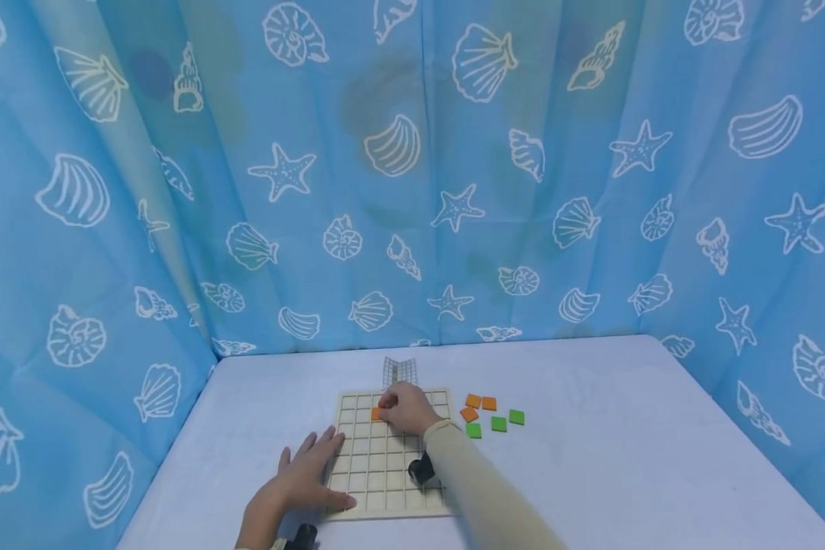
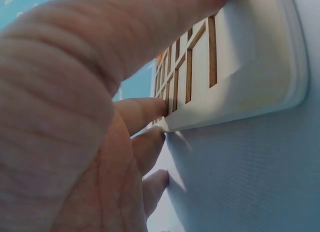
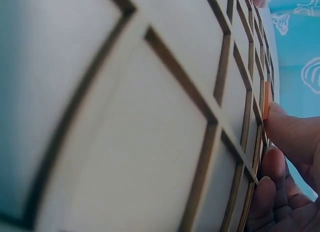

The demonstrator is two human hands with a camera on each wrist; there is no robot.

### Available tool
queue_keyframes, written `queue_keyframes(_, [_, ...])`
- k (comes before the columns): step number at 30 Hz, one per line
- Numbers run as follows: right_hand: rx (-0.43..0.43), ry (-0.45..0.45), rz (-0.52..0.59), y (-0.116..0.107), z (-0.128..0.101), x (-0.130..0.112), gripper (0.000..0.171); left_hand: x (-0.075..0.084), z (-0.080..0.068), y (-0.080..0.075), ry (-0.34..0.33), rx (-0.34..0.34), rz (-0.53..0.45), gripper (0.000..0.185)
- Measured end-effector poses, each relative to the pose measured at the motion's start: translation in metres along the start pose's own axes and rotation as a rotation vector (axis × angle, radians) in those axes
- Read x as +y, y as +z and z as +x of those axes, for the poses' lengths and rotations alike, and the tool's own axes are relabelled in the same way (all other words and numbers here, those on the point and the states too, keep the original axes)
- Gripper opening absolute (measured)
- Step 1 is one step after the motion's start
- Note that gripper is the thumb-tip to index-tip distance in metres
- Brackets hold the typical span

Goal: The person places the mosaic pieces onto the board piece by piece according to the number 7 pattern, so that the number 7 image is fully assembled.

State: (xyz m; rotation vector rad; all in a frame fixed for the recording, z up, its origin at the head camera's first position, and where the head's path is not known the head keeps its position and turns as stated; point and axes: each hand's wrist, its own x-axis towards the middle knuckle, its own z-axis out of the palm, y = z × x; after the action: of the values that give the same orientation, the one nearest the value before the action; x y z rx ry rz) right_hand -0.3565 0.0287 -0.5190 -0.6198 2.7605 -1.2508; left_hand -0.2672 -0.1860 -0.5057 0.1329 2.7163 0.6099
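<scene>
The orange tile [image 1: 376, 413] looked thin, light and stiff, best pinched by its edges. It sat in a cell near the far left of the grid board [image 1: 364, 466] on the bench [image 1: 591, 458]. The right hand [image 1: 407, 408] had its fingers [image 3: 292, 134] curled onto it. The left hand [image 1: 305, 477] lay flat, fingers spread, steadying the board's near edge.

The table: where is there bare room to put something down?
The table is bare right of the green tiles, and also left of the grid board, beyond the left hand. It is crowded at the board, where the right hand holds an orange tile, and at the loose orange tiles.
</scene>
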Motion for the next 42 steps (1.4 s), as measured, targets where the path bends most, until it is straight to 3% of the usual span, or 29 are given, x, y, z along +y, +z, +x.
queue_keyframes(12, [-0.023,0.0,-0.074,0.006,0.004,-0.002,0.008,0.001,-0.005,0.001,-0.011,0.015,-0.011,0.111])
queue_keyframes(21, [-0.14,-0.079,-0.103,-0.03,0.011,-0.018,0.023,0.008,-0.005,-0.014,0.023,0.073,-0.003,0.108])
queue_keyframes(26, [-0.151,-0.097,-0.092,-0.065,0.001,-0.006,0.021,0.006,0.004,-0.007,0.029,0.08,-0.054,0.11])
queue_keyframes(33, [-0.119,-0.001,-0.088,-0.098,-0.026,0.028,0.019,0.012,0.001,-0.003,-0.01,0.045,-0.031,0.108])
queue_keyframes(42, [-0.168,0.039,-0.126,-0.107,-0.057,0.042,0.015,0.005,-0.002,-0.003,-0.012,0.027,-0.023,0.107])
